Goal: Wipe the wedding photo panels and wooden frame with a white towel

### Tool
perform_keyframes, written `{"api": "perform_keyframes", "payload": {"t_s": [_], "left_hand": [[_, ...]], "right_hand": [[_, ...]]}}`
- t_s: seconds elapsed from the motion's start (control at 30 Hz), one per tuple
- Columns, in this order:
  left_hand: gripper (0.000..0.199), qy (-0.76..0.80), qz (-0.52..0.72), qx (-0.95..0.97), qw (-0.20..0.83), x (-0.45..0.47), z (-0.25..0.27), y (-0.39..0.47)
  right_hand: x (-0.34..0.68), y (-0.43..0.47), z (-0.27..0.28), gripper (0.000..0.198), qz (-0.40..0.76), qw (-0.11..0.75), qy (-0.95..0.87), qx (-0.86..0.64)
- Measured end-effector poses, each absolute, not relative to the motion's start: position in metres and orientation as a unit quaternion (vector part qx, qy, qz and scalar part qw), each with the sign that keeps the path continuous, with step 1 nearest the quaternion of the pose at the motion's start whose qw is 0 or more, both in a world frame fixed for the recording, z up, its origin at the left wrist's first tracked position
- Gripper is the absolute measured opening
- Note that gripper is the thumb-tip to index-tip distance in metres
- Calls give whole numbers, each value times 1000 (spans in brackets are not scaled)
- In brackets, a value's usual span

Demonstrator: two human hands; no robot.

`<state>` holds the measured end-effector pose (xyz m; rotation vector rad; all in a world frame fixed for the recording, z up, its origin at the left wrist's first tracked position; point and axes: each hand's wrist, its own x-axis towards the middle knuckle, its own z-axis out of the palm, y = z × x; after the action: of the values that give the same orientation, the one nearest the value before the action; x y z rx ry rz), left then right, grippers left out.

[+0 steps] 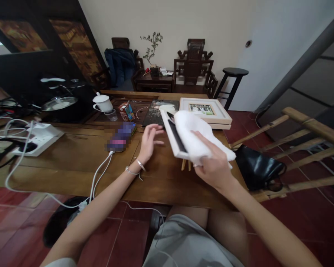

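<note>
My right hand [213, 163] grips a white cloth [193, 128], its fingers pressed into the folds against a tilted white picture frame [174, 139]. The frame stands at a slant above the table, with light wooden legs [186, 165] showing under its lower edge. Much of its face is hidden by the cloth. To the left of the frame, my left hand [150, 142] is open with fingers apart, close to the frame's side and holding nothing. Behind lie a second white frame [225, 120] with a photo in it and a dark picture panel [153, 113].
A charging phone [121, 137] lies left of my left hand, its white cable [96, 174] running off the table edge. Further left are a white power strip [40, 139], a pot [59, 107] and a lidded white cup [102, 102]. A black bag [258, 168] rests at the right.
</note>
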<state>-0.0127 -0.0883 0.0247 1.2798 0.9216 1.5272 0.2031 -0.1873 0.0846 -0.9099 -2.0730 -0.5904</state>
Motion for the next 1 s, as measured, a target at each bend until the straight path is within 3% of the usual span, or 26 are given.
{"api": "perform_keyframes", "payload": {"t_s": [0.17,0.3,0.43,0.6,0.77,1.0], "left_hand": [[34,327,371,497,713,-6,18,-96],[37,257,269,489,789,-2,19,-105],[39,243,307,471,791,2,20,-109],[35,295,433,407,749,3,25,-105],[37,369,433,334,752,-4,30,-97],[42,416,401,270,770,-17,38,-91]], "right_hand": [[223,-196,113,36,-264,521,-662,-471],[215,-196,121,23,-57,702,-495,-509],[200,-183,114,41,140,830,-344,-415],[196,-176,88,47,272,835,-261,-401],[217,-184,57,72,347,791,-252,-437],[261,-181,43,41,347,781,-250,-455]]}}
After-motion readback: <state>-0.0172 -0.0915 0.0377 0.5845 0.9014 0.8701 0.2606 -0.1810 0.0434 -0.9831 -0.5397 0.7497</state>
